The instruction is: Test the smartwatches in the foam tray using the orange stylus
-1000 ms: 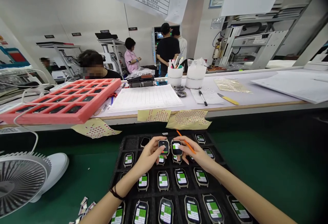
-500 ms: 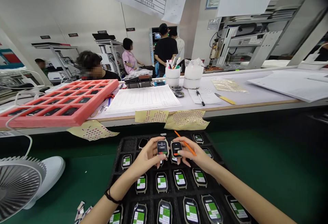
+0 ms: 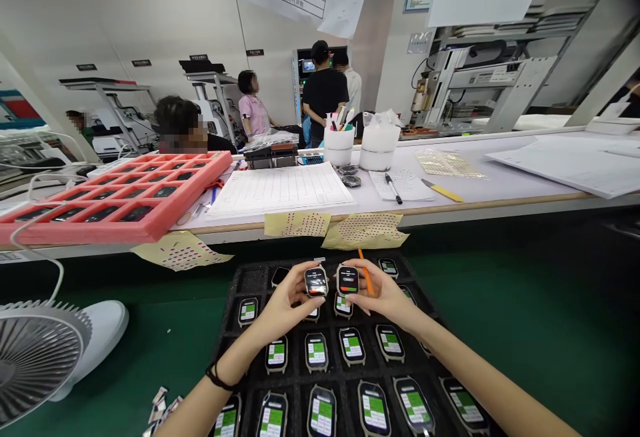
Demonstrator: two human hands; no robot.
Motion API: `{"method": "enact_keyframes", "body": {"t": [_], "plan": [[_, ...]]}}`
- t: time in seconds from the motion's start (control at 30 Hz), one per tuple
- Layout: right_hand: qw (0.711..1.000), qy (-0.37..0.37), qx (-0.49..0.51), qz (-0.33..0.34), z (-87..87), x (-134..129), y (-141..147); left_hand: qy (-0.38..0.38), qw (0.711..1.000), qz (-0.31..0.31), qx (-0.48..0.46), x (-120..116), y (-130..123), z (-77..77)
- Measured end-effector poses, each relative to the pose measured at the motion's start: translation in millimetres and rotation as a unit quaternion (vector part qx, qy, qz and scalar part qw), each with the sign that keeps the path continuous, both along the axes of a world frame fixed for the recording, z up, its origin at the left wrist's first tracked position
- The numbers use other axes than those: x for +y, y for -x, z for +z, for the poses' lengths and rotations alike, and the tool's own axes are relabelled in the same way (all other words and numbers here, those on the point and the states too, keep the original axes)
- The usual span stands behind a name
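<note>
Held in my left hand is a smartwatch case, its lit dark screen facing me. My right hand grips a second smartwatch case, which shows red and green at the bottom of its screen. An orange stick, thin like a pen, is also tucked in the right hand's fingers. Both watches are side by side, slightly apart, above a black foam tray. In the tray's compartments lie several strapless watches, such as a watch with a green-and-white screen.
A white fan stands at left on the green mat. Beyond the tray runs a raised shelf with a pink foam tray, paper sheets, a pen cup and a yellow-handled knife. Several people are farther back.
My right thumb has moved off the screen of its watch, and the orange stick has swung more upright. Both watch screens display something different. The view has shifted slightly.
</note>
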State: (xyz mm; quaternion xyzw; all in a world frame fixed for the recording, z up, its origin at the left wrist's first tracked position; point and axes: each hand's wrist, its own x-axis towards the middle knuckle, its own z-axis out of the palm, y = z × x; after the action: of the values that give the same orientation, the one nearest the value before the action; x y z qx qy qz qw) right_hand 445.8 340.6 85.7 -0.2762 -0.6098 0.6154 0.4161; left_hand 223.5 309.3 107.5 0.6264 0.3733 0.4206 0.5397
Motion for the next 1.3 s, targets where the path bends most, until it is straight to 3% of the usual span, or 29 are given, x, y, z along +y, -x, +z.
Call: {"method": "enact_keyframes", "body": {"t": [0.17, 0.6, 1.07, 1.3], "plan": [[0.999, -0.028, -0.019, -0.005, -2.1, 0.2, 1.1, -0.01, 0.999, 0.031, 0.012, 1.7, -2.3, -7.4], [0.999, -0.022, -0.037, 0.004, 3.7, -1.3, 1.9, -0.011, 0.999, 0.026, 0.022, 1.3, -4.9, -8.4], [0.998, -0.001, -0.035, -0.058, -1.9, 0.9, 3.3, 0.001, 0.998, 0.058, 0.036, 2.6, -6.3, -5.8], [0.999, -0.001, -0.029, -0.029, -1.2, 0.7, 2.7, 0.009, 1.0, 0.016, 0.014, 1.7, -6.6, -7.6]]}}
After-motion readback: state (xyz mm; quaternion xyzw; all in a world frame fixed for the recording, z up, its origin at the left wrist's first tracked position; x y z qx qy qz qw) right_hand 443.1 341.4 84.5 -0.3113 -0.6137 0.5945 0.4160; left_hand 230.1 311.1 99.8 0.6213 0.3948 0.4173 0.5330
